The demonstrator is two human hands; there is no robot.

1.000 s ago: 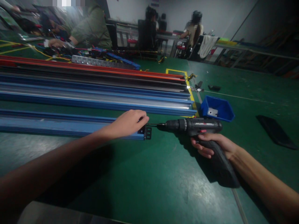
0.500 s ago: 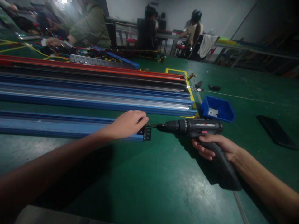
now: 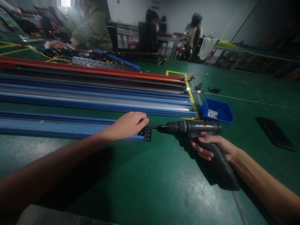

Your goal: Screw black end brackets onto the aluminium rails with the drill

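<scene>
My right hand is wrapped round the grip of a black cordless drill, which lies level and points left. Its long thin bit reaches the right end of a blue metal profile. At that end sits a small black slotted bracket. My left hand rests over the profile's end, thumb and fingers closed down on it beside the bit tip. The hand hides the exact spot where the bit meets the end.
Several blue, black and orange profiles lie behind, parallel to it. A blue bin with a metal plate stands beyond the drill. A flat black object lies at right. Another person's sleeve shows across the green surface, beside wires.
The drill and my right hand have shifted very slightly left. My left hand stays at the profile's end, and the view has tilted a little.
</scene>
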